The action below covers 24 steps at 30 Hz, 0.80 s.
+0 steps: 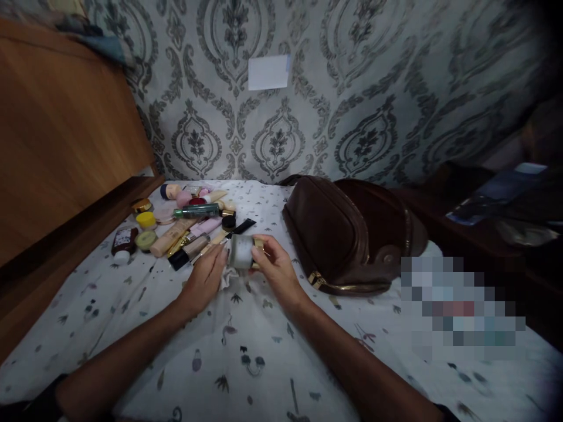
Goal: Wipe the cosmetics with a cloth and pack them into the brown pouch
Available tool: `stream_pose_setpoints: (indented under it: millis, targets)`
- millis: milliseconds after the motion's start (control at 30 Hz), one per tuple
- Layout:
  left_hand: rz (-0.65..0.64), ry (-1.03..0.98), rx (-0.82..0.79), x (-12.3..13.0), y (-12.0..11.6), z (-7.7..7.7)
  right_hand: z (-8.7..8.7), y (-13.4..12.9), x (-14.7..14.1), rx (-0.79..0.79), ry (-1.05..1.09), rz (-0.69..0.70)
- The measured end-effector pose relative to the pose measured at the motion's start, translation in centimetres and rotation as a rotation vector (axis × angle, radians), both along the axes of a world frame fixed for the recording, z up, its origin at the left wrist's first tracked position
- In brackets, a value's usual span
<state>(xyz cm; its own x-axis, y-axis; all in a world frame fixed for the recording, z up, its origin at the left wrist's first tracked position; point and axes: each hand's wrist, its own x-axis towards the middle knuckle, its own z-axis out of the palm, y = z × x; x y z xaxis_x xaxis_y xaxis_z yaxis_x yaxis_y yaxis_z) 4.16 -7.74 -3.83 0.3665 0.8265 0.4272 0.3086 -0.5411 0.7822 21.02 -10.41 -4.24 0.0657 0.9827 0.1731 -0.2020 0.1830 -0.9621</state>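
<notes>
Between my hands is a small frosted jar point(241, 252) with a gold lid, tilted on its side. My right hand point(280, 271) grips it by the gold lid end, thumb and fingers closed round it. At the jar's other end, my left hand point(203, 282) is closed on a crumpled white tissue point(229, 278), its fingertips against the jar. Just beyond my left hand lie several cosmetics, among them a foundation bottle point(169, 239), a green tube point(196, 211), a round black-lidded pot point(229, 223) and a black tube point(244, 226).
A brown leather bag point(328, 220) with gold zips lies to the right on the patterned sheet point(246, 375). At far left are a brown bottle point(124, 243) and a yellow-lidded jar point(146, 220). A wooden panel point(65, 111) borders the left; the patterned wall point(277, 129) stands behind.
</notes>
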Motion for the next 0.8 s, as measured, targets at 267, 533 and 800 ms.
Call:
stream_pose_setpoints:
  millis: [267,533,800]
  targets:
    - [-0.063,-0.209,-0.533,0.3,-0.5,0.4,0.3,-1.1,0.5,0.387,-0.743,-0.276]
    - [-0.016,-0.53,-0.915,1.2,-0.9,0.7,0.1,-0.8,0.3,0.424,-0.632,-0.266]
    - [0.046,-0.397,-0.883,0.4,-0.6,-0.1,-0.9,-0.7,-0.7,0.323,-0.507,-0.215]
